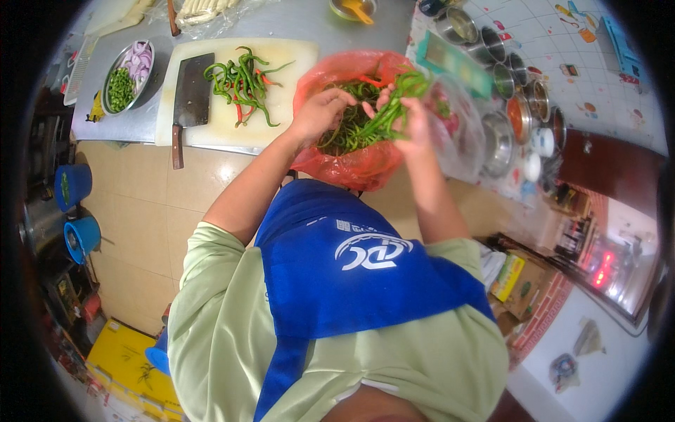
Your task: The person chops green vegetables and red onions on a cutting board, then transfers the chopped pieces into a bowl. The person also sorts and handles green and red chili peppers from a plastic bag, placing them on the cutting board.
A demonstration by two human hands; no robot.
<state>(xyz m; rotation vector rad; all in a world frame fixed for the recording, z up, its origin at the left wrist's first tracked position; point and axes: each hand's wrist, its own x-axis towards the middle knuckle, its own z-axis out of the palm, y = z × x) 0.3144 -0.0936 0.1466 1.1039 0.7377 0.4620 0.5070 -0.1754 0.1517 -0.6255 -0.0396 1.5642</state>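
My right hand (416, 124) is closed around a bunch of long green chili peppers (387, 113). It holds them over the right side of an opened red plastic bag (343, 168). Inside the bag lie more green chilies with a few red ones (337, 138). At the bag's left side is my left hand (322, 113), its fingers curled above the chilies; whether they pinch anything is hidden. To the left, a pile of green and red chilies (242, 87) rests on a white cutting board (295, 58). A cleaver (194, 89) lies beside that pile, its wooden handle over the board's front edge.
A metal bowl (151, 74) holds chopped green pieces and sliced purple onion. Right of the red bag stands a clear plastic bag (464, 126) with reddish contents. Several metal pots (488, 45) line the right side. An orange spoon (361, 11) sits in a bowl at the back.
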